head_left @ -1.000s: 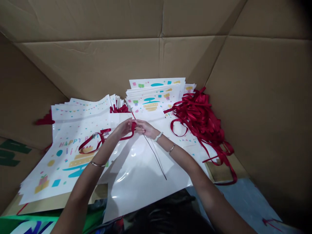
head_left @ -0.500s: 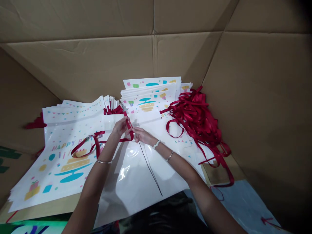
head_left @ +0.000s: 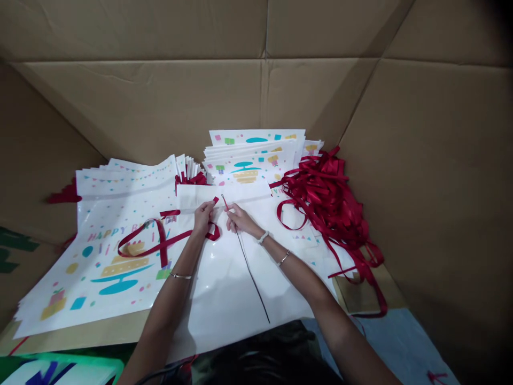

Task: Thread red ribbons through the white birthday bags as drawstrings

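My left hand [head_left: 204,215] pinches a red ribbon [head_left: 179,238] close to its end, which sticks up past the fingertips. From there the ribbon loops loosely to the left over a printed sheet. Closed round a thin threading hook [head_left: 225,202], my right hand [head_left: 239,220] holds it with the tip upward and a gap from the ribbon end. A long dark wire or cord runs from below that hand toward my body. Beneath both hands lies a white paper bag [head_left: 240,294] with a folded upper strip.
Printed birthday bags [head_left: 120,224] lie stacked at the left, and more printed sheets [head_left: 256,147] stand at the back. A tangled heap of red ribbons [head_left: 332,198] is on the right. Cardboard walls [head_left: 160,101] enclose the surface. A green tray [head_left: 114,363] sits at the lower left.
My hands have drawn slightly apart. The ribbon stretched between them before is now only in my left hand, and the hook tip has come into view above my right hand.
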Demonstrator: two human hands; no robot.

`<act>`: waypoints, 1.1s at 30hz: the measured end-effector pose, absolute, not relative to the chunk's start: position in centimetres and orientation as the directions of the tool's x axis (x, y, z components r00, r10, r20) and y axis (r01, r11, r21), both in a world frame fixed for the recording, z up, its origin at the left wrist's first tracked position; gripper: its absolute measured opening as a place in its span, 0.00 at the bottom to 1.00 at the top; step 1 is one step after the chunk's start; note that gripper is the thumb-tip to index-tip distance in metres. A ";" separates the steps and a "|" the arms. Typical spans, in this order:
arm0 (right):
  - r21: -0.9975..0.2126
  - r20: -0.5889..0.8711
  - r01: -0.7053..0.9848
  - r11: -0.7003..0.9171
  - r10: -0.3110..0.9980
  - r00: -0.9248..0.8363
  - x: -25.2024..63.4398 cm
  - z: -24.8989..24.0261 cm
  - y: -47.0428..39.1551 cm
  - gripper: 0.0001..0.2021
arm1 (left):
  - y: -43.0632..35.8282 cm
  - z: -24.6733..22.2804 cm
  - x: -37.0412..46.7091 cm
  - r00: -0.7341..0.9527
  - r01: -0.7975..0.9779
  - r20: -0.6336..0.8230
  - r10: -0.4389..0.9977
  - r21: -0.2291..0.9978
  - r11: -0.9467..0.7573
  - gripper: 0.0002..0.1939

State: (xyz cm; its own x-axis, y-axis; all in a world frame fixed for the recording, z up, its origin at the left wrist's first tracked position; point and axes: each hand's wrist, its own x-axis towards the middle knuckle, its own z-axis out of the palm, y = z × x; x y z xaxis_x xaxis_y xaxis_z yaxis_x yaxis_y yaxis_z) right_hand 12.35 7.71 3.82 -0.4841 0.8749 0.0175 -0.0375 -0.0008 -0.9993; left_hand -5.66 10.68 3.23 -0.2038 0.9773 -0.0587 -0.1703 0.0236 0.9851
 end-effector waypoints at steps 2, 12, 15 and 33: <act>-0.999 0.030 0.013 0.042 0.877 -0.480 12.3 4.0 7.4 0.10 | 10.7 3.1 -5.6 -0.209 -0.171 -0.049 0.977 0.985 0.013 0.21; -0.992 -0.064 0.129 -0.007 0.894 -0.443 12.2 6.2 6.1 0.16 | 10.6 2.4 -5.6 -0.203 -0.159 -0.018 0.979 0.987 -0.014 0.20; -0.990 -0.079 0.136 -0.019 0.891 -0.448 12.2 6.5 6.0 0.17 | 10.5 2.6 -5.6 -0.194 -0.154 -0.018 0.981 0.988 -0.012 0.20; -0.985 -0.053 0.170 0.032 0.882 -0.468 12.5 6.7 5.9 0.14 | 10.6 2.3 -6.3 -0.040 -0.206 0.068 0.997 0.976 -0.075 0.25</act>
State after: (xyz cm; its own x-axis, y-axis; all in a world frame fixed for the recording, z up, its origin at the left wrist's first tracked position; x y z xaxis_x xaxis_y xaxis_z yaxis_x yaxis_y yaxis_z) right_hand 12.51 5.89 6.74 -0.4685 0.8819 -0.0527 0.1703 0.0317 -0.9849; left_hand -6.27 10.64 2.27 -0.0403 0.9969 0.0678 -0.2055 -0.0747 0.9758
